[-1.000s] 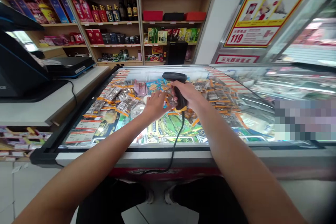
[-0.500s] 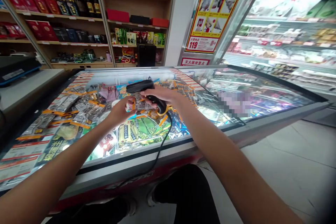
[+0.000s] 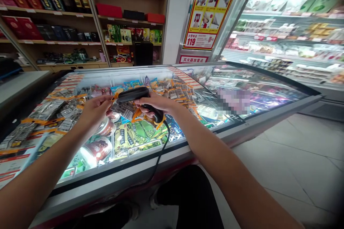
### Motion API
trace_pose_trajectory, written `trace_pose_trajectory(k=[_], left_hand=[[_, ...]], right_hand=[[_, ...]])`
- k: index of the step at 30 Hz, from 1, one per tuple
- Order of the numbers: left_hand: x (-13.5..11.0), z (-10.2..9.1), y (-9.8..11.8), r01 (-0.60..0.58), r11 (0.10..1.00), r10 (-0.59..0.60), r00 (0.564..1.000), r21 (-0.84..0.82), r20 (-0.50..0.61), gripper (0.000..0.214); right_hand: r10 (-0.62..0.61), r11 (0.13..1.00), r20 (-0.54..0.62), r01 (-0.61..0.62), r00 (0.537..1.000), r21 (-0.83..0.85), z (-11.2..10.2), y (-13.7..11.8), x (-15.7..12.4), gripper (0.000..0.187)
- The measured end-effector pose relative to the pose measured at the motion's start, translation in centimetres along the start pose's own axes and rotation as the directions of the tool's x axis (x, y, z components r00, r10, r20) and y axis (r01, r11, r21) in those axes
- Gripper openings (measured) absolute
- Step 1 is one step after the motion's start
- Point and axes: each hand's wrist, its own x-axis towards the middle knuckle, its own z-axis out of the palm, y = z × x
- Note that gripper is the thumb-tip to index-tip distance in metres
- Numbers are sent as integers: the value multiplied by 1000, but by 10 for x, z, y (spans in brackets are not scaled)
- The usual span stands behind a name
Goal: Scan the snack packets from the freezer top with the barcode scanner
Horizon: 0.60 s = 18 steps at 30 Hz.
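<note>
My right hand [image 3: 156, 102] is closed round the grip of a black barcode scanner [image 3: 132, 94], whose head points left and whose black cable [image 3: 161, 150] drops over the freezer's front edge. My left hand [image 3: 94, 106] is closed on a small silver and orange snack packet [image 3: 124, 108], held just under the scanner's head. Both hands hover above the glass lid of a chest freezer [image 3: 150, 166] filled with packaged foods.
A grey counter [image 3: 18, 84] lies to the left. Wooden shelves [image 3: 88, 18] of boxed bottles stand behind. A red and yellow poster [image 3: 208, 9] hangs on a pillar. Open chilled shelves [image 3: 290, 39] run along the right, with tiled floor [image 3: 290, 164] below.
The view has swung to the right, so the counter and till have slid out on the left. Both hands with scanner and packet now sit further left in the picture.
</note>
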Motion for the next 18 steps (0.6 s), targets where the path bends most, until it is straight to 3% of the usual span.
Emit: trace_pose_trajectory(k=[3,6,13,18], left_hand=[[3,-5,1,-55,998,55,998,0,-40,28],[6,-8,0,-39,999,38,998,-12,-48,36],[7,-10,7,18,982,-18,1000,-188,0,35],[12,-16,2,25,982,-10,997,-186,81,36]], right_hand=[[14,999,5,-13,1000,-39,2,-2,-2,30],[-13,998,29,15,999,-63,3,-2,-4,29],[0,996,-17,-2,1000,-89,-1,-6,-10,28],[26,991,18,-24,999,-134,-5,-9,-8,29]])
